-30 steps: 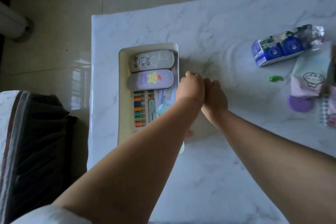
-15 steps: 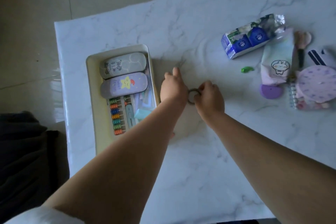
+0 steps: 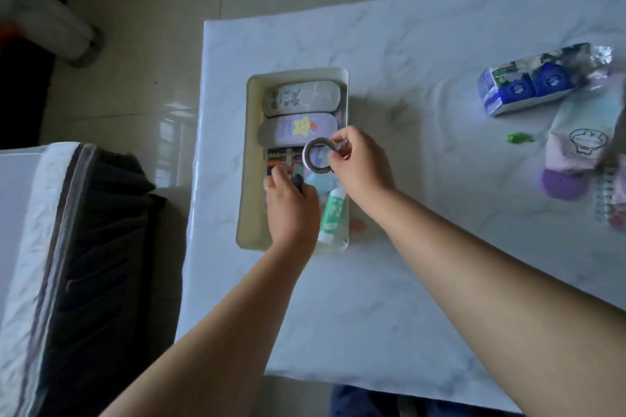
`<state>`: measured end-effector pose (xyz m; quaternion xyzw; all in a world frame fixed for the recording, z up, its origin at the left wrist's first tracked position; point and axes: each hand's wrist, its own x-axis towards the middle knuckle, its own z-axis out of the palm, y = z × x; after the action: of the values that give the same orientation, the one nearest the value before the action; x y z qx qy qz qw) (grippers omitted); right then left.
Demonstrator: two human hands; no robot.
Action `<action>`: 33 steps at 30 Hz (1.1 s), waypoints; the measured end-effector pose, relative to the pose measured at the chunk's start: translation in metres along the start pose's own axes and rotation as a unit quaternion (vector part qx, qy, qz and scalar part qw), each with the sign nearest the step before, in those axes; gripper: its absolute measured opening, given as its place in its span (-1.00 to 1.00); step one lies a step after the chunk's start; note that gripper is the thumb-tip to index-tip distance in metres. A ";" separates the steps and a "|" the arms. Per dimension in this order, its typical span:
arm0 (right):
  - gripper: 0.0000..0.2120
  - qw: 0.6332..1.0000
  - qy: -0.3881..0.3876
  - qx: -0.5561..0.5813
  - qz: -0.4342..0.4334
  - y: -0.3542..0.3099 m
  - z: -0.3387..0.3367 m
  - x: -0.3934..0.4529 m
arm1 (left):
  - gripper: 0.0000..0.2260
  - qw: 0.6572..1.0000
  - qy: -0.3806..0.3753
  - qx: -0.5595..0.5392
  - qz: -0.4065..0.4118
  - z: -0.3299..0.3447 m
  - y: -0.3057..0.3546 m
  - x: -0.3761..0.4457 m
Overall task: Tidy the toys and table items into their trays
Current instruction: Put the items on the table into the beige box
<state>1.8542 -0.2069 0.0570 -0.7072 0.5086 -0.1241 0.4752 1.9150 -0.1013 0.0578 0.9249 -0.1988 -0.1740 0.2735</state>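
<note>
Both hands have moved off the bare marble next to the tray and are now over the tray (image 3: 251, 159) itself. Right hand (image 3: 359, 164) has the tape ring (image 3: 318, 156) pinched by its rim between thumb and fingers, held up above the middle of the tray, so that's where the tape is right now: in the air, not set down. Left hand (image 3: 292, 205) is lower down inside the tray with fingers curled around something small and dark, can't really tell what it is.

Tray contents: two oval cases side by side at the far end, a grey-white case (image 3: 302, 97) with writing on it and a lilac case (image 3: 297, 128) with a yellow star just below it. Under those a little abacus (image 3: 275, 159) with coloured beads, partly hidden by the left hand. Then a light blue piece (image 3: 322, 184) and a green-and-white tube (image 3: 332, 216) lying along the right wall.

Still out on the table (image 3: 389, 298): a blue tissue pack (image 3: 531, 82), a green blob (image 3: 519, 138), a bunny pouch (image 3: 582, 139), and a purple disc (image 3: 560, 183), well apart from the tray.
</note>
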 end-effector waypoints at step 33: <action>-0.71 0.946 -0.159 -0.275 -0.067 0.088 -0.002 0.035 | -0.30 0.907 -0.223 0.357 0.028 0.095 0.000 -0.099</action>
<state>1.8153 -0.2400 -0.0229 -0.8535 0.3918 0.1033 0.3277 1.7886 -0.0967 0.0037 0.8921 -0.3288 -0.2853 -0.1214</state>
